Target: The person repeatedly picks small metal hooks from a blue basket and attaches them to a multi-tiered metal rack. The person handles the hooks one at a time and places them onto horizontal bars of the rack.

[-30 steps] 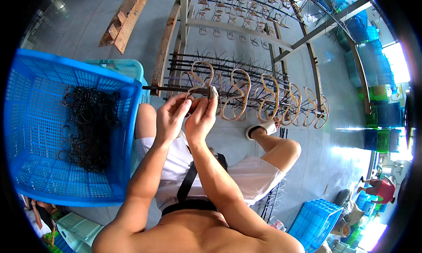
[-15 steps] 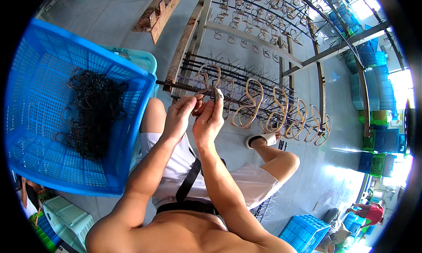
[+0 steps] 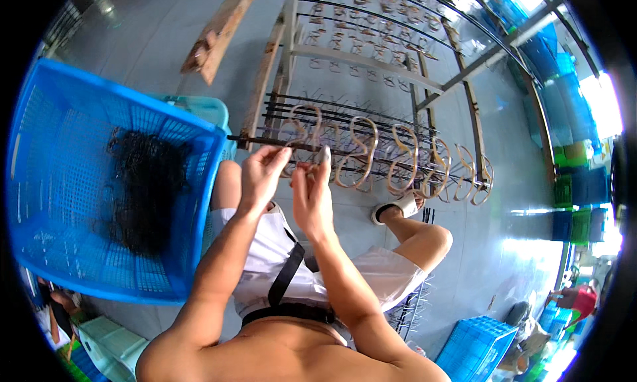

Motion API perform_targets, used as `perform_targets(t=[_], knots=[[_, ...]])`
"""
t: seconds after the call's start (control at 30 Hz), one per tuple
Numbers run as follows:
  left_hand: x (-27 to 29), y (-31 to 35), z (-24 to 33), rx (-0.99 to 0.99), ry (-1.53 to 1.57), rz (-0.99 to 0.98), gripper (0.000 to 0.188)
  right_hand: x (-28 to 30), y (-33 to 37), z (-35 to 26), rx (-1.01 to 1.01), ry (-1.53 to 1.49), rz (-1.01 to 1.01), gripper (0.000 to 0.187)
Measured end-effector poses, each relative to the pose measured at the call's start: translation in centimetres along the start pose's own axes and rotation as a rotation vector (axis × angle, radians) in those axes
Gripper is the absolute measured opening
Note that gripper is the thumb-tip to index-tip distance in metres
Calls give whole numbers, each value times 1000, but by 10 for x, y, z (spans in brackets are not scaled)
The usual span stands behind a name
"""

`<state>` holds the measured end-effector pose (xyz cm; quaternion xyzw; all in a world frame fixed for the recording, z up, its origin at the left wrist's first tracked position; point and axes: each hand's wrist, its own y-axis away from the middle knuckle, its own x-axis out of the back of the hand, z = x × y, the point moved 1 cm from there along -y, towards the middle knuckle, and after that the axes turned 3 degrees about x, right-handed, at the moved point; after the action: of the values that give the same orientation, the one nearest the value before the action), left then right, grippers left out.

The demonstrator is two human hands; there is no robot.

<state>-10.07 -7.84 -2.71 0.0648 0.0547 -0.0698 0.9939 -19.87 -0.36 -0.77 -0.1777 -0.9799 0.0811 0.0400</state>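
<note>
A dark rod (image 3: 262, 141) runs left to right before me, with several tan figure-eight loops (image 3: 357, 153) hanging on it. Just above my hands, the leftmost loop (image 3: 317, 120) sits at the near end of this row. My left hand (image 3: 261, 176) is closed, fingertips together just below the rod beside that loop; whatever lies between them is too small to make out. To its right, my right hand (image 3: 312, 199) has its fingers apart, with a pale covering on the index fingertip, and shows nothing held. Both hands are above my lap.
At my left, a large blue basket (image 3: 50, 249) holds a dark tangled heap (image 3: 146, 190). A metal rack (image 3: 365, 65) bearing rows of loops stands ahead, beside a wooden beam (image 3: 225, 30). Another blue basket (image 3: 474, 349) is at lower right; a person in red (image 3: 584, 301) is farther off.
My hands have drawn apart, the right fingers loosening from beside the leftmost loop. The rod, loops and rack appear slightly farther left in view.
</note>
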Motion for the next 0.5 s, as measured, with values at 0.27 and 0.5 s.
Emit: perform_targets(t=[0.27, 0.5], knots=[[39, -36, 16, -515, -1216, -88, 37, 415, 35, -21, -572, 614, 248, 17], [46, -42, 27, -602, -1462, -171, 21, 501, -62, 78, 112, 1728, 116, 39]])
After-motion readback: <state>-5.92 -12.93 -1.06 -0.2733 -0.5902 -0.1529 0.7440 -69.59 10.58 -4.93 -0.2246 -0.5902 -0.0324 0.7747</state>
